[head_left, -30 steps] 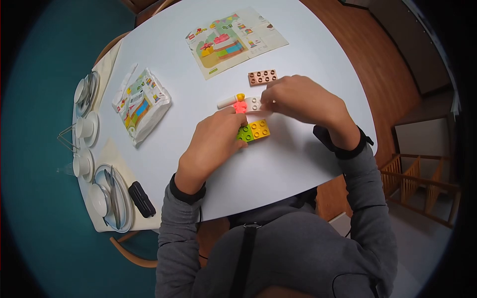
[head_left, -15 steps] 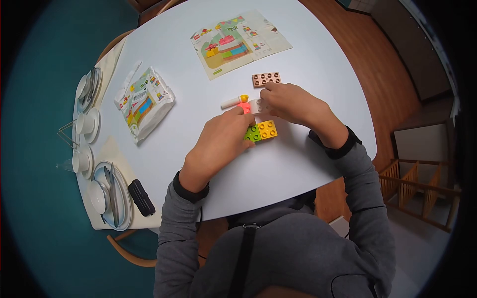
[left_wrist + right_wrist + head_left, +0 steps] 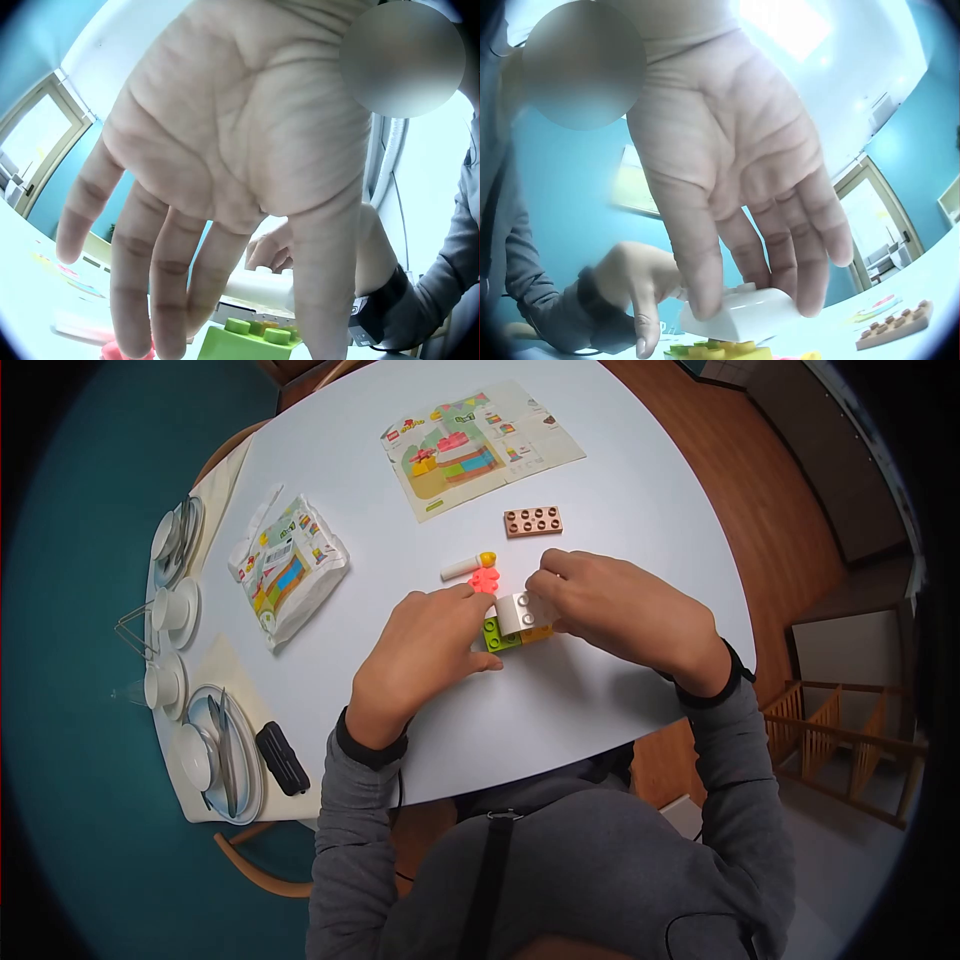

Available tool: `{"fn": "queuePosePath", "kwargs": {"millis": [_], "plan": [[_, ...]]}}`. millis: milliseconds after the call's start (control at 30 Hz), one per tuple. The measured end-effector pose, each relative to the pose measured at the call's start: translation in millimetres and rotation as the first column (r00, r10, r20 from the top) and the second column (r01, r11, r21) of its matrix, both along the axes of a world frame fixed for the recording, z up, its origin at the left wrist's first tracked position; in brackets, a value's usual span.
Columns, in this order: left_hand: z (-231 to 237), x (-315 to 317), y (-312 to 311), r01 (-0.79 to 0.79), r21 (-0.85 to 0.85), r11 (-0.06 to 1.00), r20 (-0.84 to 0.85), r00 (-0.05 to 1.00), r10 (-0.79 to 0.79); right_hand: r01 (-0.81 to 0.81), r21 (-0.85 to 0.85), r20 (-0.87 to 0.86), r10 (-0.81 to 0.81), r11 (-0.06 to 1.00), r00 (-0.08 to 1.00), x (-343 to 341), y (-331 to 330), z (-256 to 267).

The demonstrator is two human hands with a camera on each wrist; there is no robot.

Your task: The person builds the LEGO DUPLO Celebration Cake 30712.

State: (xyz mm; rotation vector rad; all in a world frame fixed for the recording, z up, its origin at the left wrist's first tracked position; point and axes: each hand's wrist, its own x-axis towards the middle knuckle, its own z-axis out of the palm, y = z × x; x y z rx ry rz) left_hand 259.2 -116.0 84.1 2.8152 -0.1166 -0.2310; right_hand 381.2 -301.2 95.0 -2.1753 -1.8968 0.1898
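My right hand (image 3: 625,605) pinches a white toy brick (image 3: 512,615) with rounded ends between thumb and fingers, close over a green brick (image 3: 498,638) and a yellow brick (image 3: 540,634) that sit side by side. In the right wrist view the white brick (image 3: 742,319) overlaps the yellow one. My left hand (image 3: 425,645) straddles the green brick, fingers on the far side and thumb on the near side, all fairly straight. Just beyond lie a pink flower-shaped piece (image 3: 484,579) and a white candle piece (image 3: 460,569) with a yellow tip.
A brown studded brick (image 3: 533,522) lies beyond the right hand. Farther back is a printed instruction sheet (image 3: 550,450). A printed white bag (image 3: 325,565) stands to the left. Along the left edge are plates (image 3: 254,800), cups (image 3: 170,618) and a black case (image 3: 283,760).
My right hand has taken up the white brick from beside the pink piece and brought it toward me, over the green and yellow bricks. The left hand stays near the green brick.
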Motion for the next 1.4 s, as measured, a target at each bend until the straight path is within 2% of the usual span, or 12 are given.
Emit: {"fn": "queuePosePath", "kwargs": {"millis": [100,233,500,600,700,933,1000,1133,1233,1400], "plan": [[4.2,-2.5,2.6,-0.028,-0.035,0.999,0.053,0.998,0.030,-0.022,0.011,-0.010,0.022,1.000,1.000,-4.0,2.1,-1.3],[8.6,-4.5,2.1,-0.029,-0.019,0.999,0.025,0.999,0.029,-0.039,0.000,-0.047,0.039,0.999,0.998,-7.8,6.9,-7.1],[7.1,-4.9,-1.6,0.017,-0.035,0.999,0.089,0.996,-0.014,-0.050,0.029,-0.021,0.051,0.998,0.999,-10.7,8.3,-9.9],[6.5,-3.3,-3.5,-0.002,-0.015,1.000,0.050,0.999,0.003,-0.052,0.024,-0.013,0.052,0.998,0.999,-11.1,8.3,-11.2],[3.5,-3.7,-4.1,-0.006,-0.006,1.000,0.069,0.998,0.006,0.008,-0.066,-0.023,-0.010,0.998,1.000,-13.9,9.0,-7.5],[10.3,-3.8,-5.8,0.007,0.026,1.000,0.051,0.999,-0.009,0.012,-0.049,-0.052,-0.014,0.999,0.999,-15.5,7.8,-9.3],[17.6,-2.5,-8.2,-0.014,-0.040,0.999,0.048,0.999,0.016,0.024,-0.087,-0.104,-0.033,0.996,0.994,-16.1,8.3,-6.0],[16.9,-3.7,-8.8,-0.023,-0.026,0.999,0.062,0.998,0.025,0.034,-0.102,-0.111,-0.045,0.994,0.993,-17.0,8.1,-5.8],[15.4,-3.1,-10.4,-0.066,-0.052,0.996,0.024,0.997,0.067,0.028,-0.062,-0.095,-0.034,0.998,0.995,-17.9,8.3,-8.3],[10.5,-4.6,-10.3,-0.099,-0.152,0.983,0.059,0.992,0.109,0.026,-0.036,-0.045,-0.027,0.999,0.999,-19.0,8.6,-9.5]]}}
